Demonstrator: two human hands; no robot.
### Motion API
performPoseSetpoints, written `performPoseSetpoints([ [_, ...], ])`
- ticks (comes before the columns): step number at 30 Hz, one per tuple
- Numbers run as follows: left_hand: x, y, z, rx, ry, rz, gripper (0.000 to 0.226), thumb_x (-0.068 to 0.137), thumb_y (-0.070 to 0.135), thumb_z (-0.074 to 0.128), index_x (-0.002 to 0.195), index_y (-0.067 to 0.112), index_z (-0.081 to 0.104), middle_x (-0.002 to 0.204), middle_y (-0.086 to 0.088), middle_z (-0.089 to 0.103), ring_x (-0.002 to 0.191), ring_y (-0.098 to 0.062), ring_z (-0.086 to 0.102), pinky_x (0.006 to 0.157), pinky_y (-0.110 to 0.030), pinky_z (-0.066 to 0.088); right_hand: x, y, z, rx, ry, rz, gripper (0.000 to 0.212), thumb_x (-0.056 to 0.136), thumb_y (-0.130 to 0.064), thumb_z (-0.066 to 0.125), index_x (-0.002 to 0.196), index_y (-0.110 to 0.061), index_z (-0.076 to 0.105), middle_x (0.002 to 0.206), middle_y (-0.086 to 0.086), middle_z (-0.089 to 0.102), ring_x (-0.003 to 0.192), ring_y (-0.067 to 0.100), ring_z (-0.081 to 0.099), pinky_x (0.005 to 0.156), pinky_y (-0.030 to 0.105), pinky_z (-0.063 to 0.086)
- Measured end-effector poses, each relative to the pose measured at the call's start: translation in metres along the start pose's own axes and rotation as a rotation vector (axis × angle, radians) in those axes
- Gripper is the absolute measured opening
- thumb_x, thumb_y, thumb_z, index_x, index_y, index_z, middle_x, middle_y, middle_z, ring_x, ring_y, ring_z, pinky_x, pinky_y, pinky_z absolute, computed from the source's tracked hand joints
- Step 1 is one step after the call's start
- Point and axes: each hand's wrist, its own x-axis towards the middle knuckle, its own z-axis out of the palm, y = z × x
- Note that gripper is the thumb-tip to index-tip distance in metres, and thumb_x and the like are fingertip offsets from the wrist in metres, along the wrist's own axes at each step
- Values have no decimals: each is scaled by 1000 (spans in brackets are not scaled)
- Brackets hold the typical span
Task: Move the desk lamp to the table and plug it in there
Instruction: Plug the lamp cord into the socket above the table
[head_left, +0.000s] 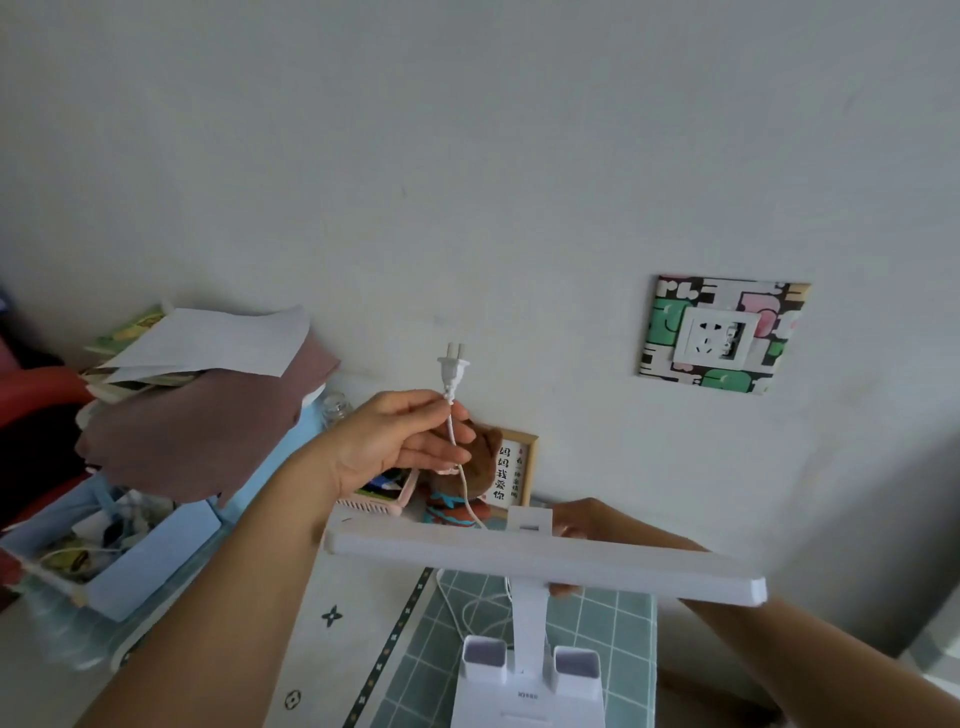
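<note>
The white desk lamp (524, 613) stands on the table (332, 649) at the lower middle, its long light bar (545, 564) lying across the view. My right hand (582, 519) is mostly hidden behind the bar and grips the lamp's upper stem. My left hand (400, 441) pinches the white cord (462, 488) just below the two-pin plug (453, 371), which points up with its pins free. A white wall socket (714, 338) sits up and to the right of the plug, well apart from it, inside a colourful cartoon frame (722, 335).
A green grid mat (613, 634) lies under the lamp. A blue box (145, 545) of clutter and a pile of papers and brown cloth (208, 415) fill the left. A plush toy (467, 493), a framed picture (511, 470) and a pink basket (374, 506) stand by the wall.
</note>
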Motion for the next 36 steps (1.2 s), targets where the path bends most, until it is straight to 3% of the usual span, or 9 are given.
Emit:
performPoseSetpoints([
  [2,-7,16,4,107,-19,-11,20,96,18,53,102,5,67,103,-18,75,86,-28,74,76,-34,61,-3,0,-4,-87,17,-20,35,83,-5,70,105,-32,68,100,-7,70,91,-6,69,88,26,54],
  [7,-20,50,29,303,-44,-9,19,96,23,54,101,11,67,99,-12,76,81,-26,73,67,-31,58,-24,-16,-19,-5,350,4,26,90,3,61,96,-21,70,95,14,77,86,30,74,80,38,60],
  [10,-21,65,53,399,-22,19,19,97,23,52,97,14,69,94,-6,77,72,-17,67,52,-23,46,-34,-45,-34,249,511,-63,18,98,-8,55,98,-11,73,98,23,74,83,29,70,81,43,57],
  [15,-10,82,87,557,50,42,25,98,28,48,99,14,69,93,-1,78,73,-12,57,58,-25,41,-44,-94,-54,407,475,-268,45,93,-42,50,117,-10,71,106,9,76,102,21,71,83,36,57],
  [18,0,88,101,595,111,46,29,96,36,49,98,16,70,91,1,78,74,-13,58,62,-28,41,-40,-111,-61,489,530,-309,52,85,-46,57,105,-1,73,93,8,73,93,20,69,87,42,56],
  [21,9,94,115,592,158,62,29,96,35,50,99,14,70,92,-2,78,75,-12,59,64,-29,40,-38,-116,-74,572,614,-287,40,88,-36,64,99,1,75,83,12,72,83,22,68,88,47,56],
  [24,19,95,130,564,171,64,29,97,30,48,102,12,70,91,-3,78,77,-13,65,67,-31,44,-39,-115,-88,623,660,-272,31,93,-25,65,96,5,74,68,7,67,66,18,64,70,33,56],
  [29,30,85,149,448,46,-28,27,99,30,45,104,13,66,93,-5,77,89,-23,74,93,-39,49,-43,-111,-115,748,750,-183,21,97,-20,57,87,-5,68,72,7,75,64,22,69,65,31,58],
  [36,36,73,150,500,-79,-195,32,98,26,50,109,2,68,78,-1,69,77,-17,67,76,-28,52,-49,-67,-154,789,966,54,20,97,-17,52,81,-8,60,64,7,65,48,18,60,51,27,47],
])
